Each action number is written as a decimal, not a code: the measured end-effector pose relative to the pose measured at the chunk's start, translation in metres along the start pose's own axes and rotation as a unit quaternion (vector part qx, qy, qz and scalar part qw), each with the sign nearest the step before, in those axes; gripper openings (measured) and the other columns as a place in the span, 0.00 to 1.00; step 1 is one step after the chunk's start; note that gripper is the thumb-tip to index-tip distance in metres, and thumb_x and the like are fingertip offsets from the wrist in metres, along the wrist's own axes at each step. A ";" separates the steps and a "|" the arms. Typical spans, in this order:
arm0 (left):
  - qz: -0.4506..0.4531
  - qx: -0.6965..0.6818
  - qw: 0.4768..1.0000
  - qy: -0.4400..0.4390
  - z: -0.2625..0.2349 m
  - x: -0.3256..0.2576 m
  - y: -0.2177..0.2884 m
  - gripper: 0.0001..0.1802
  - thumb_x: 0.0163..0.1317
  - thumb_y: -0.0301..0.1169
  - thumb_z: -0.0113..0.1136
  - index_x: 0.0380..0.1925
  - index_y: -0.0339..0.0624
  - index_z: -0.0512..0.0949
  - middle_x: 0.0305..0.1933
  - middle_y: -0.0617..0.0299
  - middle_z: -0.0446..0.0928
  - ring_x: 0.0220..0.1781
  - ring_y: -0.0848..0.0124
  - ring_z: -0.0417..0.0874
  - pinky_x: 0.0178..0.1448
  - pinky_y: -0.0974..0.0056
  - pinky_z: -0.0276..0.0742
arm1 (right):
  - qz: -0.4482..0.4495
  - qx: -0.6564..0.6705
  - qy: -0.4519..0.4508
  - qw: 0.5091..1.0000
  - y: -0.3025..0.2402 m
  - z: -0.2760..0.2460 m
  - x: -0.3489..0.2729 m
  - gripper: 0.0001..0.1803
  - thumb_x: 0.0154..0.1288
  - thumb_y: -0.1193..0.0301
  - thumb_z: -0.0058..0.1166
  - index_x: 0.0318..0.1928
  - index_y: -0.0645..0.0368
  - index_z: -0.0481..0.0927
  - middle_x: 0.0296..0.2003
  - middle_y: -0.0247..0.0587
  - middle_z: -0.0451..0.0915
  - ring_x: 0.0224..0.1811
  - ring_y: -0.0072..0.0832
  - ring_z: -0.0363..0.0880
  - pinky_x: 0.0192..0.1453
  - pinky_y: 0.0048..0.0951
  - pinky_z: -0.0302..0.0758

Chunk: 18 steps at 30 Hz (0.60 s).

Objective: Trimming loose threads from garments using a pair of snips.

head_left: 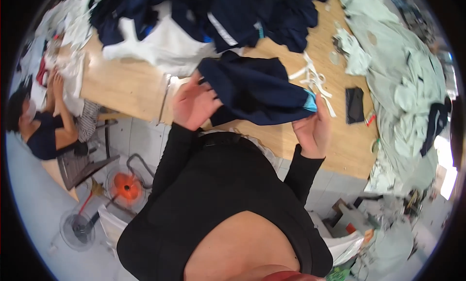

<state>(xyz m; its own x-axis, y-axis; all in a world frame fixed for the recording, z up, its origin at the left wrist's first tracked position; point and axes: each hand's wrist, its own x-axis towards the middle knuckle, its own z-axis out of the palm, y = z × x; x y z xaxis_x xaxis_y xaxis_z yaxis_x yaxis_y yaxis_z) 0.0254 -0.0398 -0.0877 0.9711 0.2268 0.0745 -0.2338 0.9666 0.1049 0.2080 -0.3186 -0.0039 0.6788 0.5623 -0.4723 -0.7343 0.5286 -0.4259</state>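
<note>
1. Across the middle of the head view, a navy garment (252, 89) is held up in front of the person's body, over the near part of a wooden table (335, 147).
2. Right hand (312, 131): thumb and fingers pinch the garment's narrow right end, beside a light-blue patch (309, 101).
3. Left hand (195, 105): fingers lie loosely spread against the garment's left edge; blur prevents telling whether they grip the cloth.
4. Right of the garment, on the table: white strips (313, 79), loosely curled, and a dark flat rectangular object (355, 106) with a small red item (371, 119) just beside it.
5. Far side of the table: heaped navy clothes (242, 16), with white fabric (155, 45) beneath and in front.
6. Right margin: a long mass of pale grey-green fabric (412, 116).
7. Left margin: a seated co-worker (51, 128), both arms extended to pale cloth (74, 79); nearer the viewer stands a fan with an orange centre (126, 186).
</note>
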 end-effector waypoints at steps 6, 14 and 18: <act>-0.021 0.059 0.998 0.000 0.042 0.010 -0.006 0.40 0.80 0.40 0.49 0.88 0.48 0.52 0.88 0.40 0.58 0.88 0.40 0.60 0.84 0.30 0.65 | 0.054 0.041 -0.031 0.997 0.006 -0.025 0.008 0.18 0.91 0.62 0.46 0.61 0.62 0.82 0.58 0.46 0.90 0.64 0.36 0.89 0.70 0.41 0.84; -0.036 0.085 0.996 -0.011 0.052 0.014 -0.002 0.44 0.77 0.34 0.52 0.88 0.40 0.48 0.89 0.41 0.57 0.89 0.40 0.60 0.84 0.30 0.66 | 0.036 0.036 0.001 0.999 -0.003 -0.031 0.018 0.13 0.88 0.63 0.52 0.57 0.58 0.83 0.56 0.42 0.92 0.62 0.35 0.90 0.69 0.41 0.85; -0.027 0.075 0.997 0.006 0.057 0.006 -0.003 0.42 0.75 0.28 0.53 0.87 0.41 0.53 0.86 0.43 0.62 0.86 0.41 0.66 0.81 0.32 0.71 | 0.059 0.023 -0.038 0.997 0.000 -0.032 0.020 0.17 0.88 0.61 0.51 0.62 0.58 0.84 0.60 0.45 0.90 0.66 0.38 0.87 0.76 0.48 0.79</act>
<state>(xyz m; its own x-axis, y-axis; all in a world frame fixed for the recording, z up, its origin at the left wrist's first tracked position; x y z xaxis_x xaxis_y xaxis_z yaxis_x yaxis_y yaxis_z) 0.0295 -0.0483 -0.0309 0.9826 0.1779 0.0532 -0.1857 0.9489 0.2551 0.2211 -0.3275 -0.0381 0.5881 0.6678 -0.4563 -0.8088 0.4834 -0.3349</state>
